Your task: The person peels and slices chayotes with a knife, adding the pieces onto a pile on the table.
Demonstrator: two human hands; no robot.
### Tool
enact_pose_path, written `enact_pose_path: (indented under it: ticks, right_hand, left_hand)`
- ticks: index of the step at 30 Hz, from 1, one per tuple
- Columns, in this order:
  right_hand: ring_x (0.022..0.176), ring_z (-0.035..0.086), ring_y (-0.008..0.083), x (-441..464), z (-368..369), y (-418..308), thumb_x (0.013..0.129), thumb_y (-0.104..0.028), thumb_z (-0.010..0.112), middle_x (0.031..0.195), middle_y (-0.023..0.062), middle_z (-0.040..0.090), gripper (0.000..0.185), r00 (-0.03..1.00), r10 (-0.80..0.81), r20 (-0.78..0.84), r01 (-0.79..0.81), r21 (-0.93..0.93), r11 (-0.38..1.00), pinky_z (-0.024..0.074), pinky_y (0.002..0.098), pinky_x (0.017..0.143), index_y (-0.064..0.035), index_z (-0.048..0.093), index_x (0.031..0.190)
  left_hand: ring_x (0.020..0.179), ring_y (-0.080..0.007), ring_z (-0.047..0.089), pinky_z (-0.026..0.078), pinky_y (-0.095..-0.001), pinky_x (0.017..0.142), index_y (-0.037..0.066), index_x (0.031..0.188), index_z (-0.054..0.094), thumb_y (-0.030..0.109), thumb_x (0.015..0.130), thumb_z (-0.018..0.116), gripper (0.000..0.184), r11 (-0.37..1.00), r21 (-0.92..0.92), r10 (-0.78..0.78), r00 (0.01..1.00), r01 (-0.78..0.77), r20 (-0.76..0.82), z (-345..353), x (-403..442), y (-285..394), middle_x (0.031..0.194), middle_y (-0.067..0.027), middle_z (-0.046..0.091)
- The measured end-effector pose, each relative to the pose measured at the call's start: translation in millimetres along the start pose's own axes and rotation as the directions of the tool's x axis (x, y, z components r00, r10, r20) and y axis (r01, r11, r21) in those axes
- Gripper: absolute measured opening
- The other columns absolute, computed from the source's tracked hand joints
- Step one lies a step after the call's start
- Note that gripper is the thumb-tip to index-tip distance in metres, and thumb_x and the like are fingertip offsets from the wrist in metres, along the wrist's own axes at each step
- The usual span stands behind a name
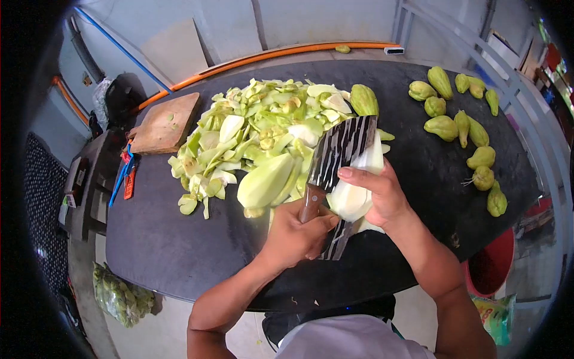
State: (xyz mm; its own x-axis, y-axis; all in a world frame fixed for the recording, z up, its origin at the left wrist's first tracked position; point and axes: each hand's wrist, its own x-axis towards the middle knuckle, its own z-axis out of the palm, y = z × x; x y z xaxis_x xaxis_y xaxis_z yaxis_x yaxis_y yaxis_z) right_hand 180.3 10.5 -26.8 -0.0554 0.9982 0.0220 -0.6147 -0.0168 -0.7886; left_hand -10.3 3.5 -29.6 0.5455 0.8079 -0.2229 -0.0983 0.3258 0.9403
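Observation:
My left hand [298,232] is closed around the brown wooden handle of a broad knife [342,152], whose blade shows dark and light stripes. In my right hand [385,194] is a pale, partly peeled chayote [350,202], thumb on its upper side. The blade lies against or just beside the chayote; exact contact is hard to tell. A second striped strip [339,240] shows below my left hand. Close behind the knife lies a large pile of green peels [239,134], with a big peeled chayote [266,179] at its near edge and an unpeeled chayote [363,100] at its right.
Several unpeeled chayotes [442,127] lie along the right side of the dark table [161,239]. A wooden cutting board [166,124] sits at the left edge. On the floor are a bag of greens [119,293] at left and a red bucket [491,263] at right.

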Motion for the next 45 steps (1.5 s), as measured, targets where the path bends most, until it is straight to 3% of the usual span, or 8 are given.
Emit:
enact_pose_path:
  ticks: [8,12,17,19,26,33,37,45]
  right_hand:
    - [0.112,0.065,0.0263,9,-23,-10,0.085,-0.01,0.072,0.119,0.0125,0.065,0.05,0.997,-0.012,-0.079,0.009,-0.04,0.999,0.0533,0.0423,0.097,-0.005,0.055,0.132]
    - [0.114,0.063,0.0331,18,-29,-18,0.096,-0.044,0.058,0.13,0.0163,0.062,0.051,0.994,0.032,-0.108,0.012,0.387,0.922,0.0512,0.0524,0.101,-0.0085,0.056,0.133]
    - [0.104,0.063,0.0286,22,-36,-7,0.091,-0.081,0.041,0.117,0.0052,0.065,0.072,0.987,-0.035,-0.154,0.101,0.444,0.89,0.0521,0.052,0.062,-0.0269,0.056,0.135]
    - [0.104,0.062,0.0291,14,-20,-11,0.09,-0.083,0.041,0.109,0.005,0.063,0.073,0.978,-0.067,-0.197,0.153,0.463,0.873,0.0527,0.056,0.062,-0.0269,0.054,0.136]
    - [0.106,0.056,0.035,18,-48,12,0.092,-0.084,0.033,0.107,0.0128,0.056,0.086,0.887,-0.463,0.0,0.424,0.398,0.813,0.0562,0.0734,0.071,-0.0158,0.042,0.144]
    - [0.103,0.056,0.0361,27,-61,9,0.092,-0.084,0.031,0.107,0.0163,0.055,0.093,0.757,-0.635,0.153,0.58,0.291,0.761,0.0597,0.0684,0.068,-0.0072,0.039,0.145]
    - [0.082,0.058,0.0303,25,-44,8,0.093,-0.084,0.027,0.089,0.0144,0.059,0.097,0.743,-0.669,-0.027,0.66,0.199,0.725,0.0549,0.0449,0.075,0.0001,0.047,0.137]
    - [0.097,0.05,0.0326,24,-45,14,0.095,-0.081,0.027,0.096,0.0154,0.054,0.09,0.813,-0.57,0.116,0.514,0.315,0.798,0.0576,0.0623,0.068,-0.0035,0.046,0.136]
  left_hand:
    - [0.041,-0.0104,0.047,0.036,-0.0284,0.04,-0.001,0.096,0.066,0.014,0.094,0.065,0.015,0.949,-0.08,0.23,0.844,-0.305,-0.484,-17,-3,26,0.054,0.0,0.051]
    - [0.045,-0.0125,0.049,0.039,-0.0271,0.042,-0.005,0.123,0.056,0.011,0.092,0.069,0.037,0.936,0.081,0.351,0.881,-0.344,-0.318,-16,-12,24,0.064,-0.0019,0.051]
    - [0.066,-0.0181,0.067,0.054,-0.0332,0.062,0.001,0.131,0.056,0.017,0.094,0.073,0.044,0.702,0.626,0.431,0.902,-0.34,0.007,-2,-16,10,0.078,-0.01,0.067]
    - [0.076,-0.0312,0.073,0.058,-0.0387,0.068,0.003,0.141,0.051,0.017,0.091,0.073,0.056,0.478,0.736,0.574,0.805,-0.479,0.152,3,-15,-2,0.089,-0.0166,0.073]
    - [0.071,-0.0297,0.073,0.059,-0.0373,0.062,0.002,0.141,0.051,0.012,0.084,0.073,0.063,0.184,0.827,0.599,0.727,-0.531,0.334,20,-23,-10,0.09,-0.0168,0.072]
    - [0.067,-0.0285,0.068,0.054,-0.0388,0.054,0.0,0.144,0.046,0.02,0.085,0.073,0.067,0.117,0.808,0.625,0.675,-0.577,0.391,18,-26,-15,0.083,-0.0111,0.064]
    - [0.069,-0.0289,0.069,0.056,-0.0385,0.056,0.0,0.144,0.046,0.019,0.085,0.073,0.067,0.098,0.826,0.595,0.698,-0.556,0.399,17,-26,-14,0.088,-0.0129,0.066]
    - [0.079,-0.0323,0.072,0.059,-0.0406,0.065,-0.001,0.145,0.044,0.013,0.084,0.073,0.069,0.165,0.844,0.533,0.766,-0.51,0.359,17,-22,-13,0.094,-0.0164,0.068]
